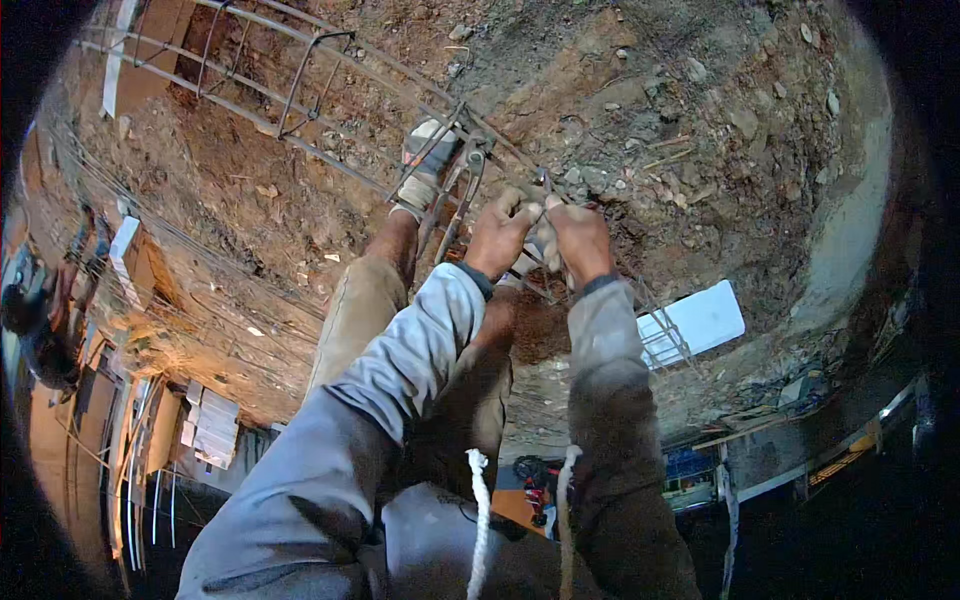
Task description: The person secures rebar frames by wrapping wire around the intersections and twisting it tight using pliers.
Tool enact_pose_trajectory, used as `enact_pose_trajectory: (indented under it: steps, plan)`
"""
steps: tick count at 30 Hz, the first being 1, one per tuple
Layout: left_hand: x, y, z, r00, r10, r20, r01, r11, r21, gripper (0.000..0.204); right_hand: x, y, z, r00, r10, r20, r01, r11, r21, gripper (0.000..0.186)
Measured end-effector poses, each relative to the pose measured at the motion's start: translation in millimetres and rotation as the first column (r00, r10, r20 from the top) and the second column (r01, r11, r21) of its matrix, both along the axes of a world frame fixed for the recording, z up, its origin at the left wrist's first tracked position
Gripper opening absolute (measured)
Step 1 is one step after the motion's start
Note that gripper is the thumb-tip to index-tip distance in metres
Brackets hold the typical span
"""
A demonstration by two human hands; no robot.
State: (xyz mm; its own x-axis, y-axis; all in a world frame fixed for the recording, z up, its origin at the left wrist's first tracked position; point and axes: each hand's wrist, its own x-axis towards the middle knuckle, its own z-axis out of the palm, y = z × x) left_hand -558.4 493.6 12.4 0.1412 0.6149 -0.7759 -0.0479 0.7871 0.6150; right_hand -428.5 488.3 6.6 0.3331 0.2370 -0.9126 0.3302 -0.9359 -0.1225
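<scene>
A long rebar cage [290, 115] runs from the far left down to my feet, with several square stirrups tied across its bars. At its near end my left hand [500, 235] is closed, thumb and fingertips pinched together. Touching or nearly touching it, my right hand [580, 240] is also closed, its fingers bent in beside a steel bar's end. Whatever is between the fingertips is too small to make out. A pair of metal pincers [473, 160] rests with its jaws on the cage, just left of my left hand, its two handles pointing toward me.
My left shoe [430, 150] stands against the cage; the other foot is mostly hidden behind my hands. A white block [695, 325] lies to the right, with thin bars across it. Rough soil [700, 130] with stones surrounds me. Another person [45, 320] is at far left.
</scene>
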Motion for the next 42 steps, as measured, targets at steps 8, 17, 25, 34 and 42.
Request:
enact_pose_trajectory:
  steps: [8, 17, 25, 34, 42]
  plan:
    - [-26.8, 1.2, -12.3, 0.994, -0.098, -0.039, 0.093, 0.988, -0.122, 0.022, -9.6, 55.8, 65.9, 0.458, 0.874, 0.159, -0.843, 0.371, 0.389, 0.011]
    - [-21.6, 7.1, -14.9, 0.989, -0.139, 0.043, 0.144, 0.978, -0.153, 0.018, 16.6, 65.6, 14.6, 0.314, 0.948, 0.053, -0.945, 0.306, 0.119, 0.018]
    - [-22.8, 9.9, -3.2, 0.874, -0.395, -0.282, 0.388, 0.918, -0.081, 0.022, -26.0, 119.8, 67.8, 0.291, 0.951, -0.103, -0.950, 0.300, 0.086, 0.018]
    - [-99.2, -3.6, 80.3, 0.845, -0.375, -0.381, 0.346, 0.927, -0.145, 0.028, -126.8, 46.7, 27.3, 0.942, 0.336, 0.001, -0.336, 0.941, 0.030, 0.052]
    - [-121.7, 35.9, 81.9, 0.821, -0.234, -0.521, 0.381, 0.904, 0.195, 0.021, -108.1, 39.3, 41.5, 0.980, 0.022, -0.196, -0.032, 0.998, -0.046, 0.051]
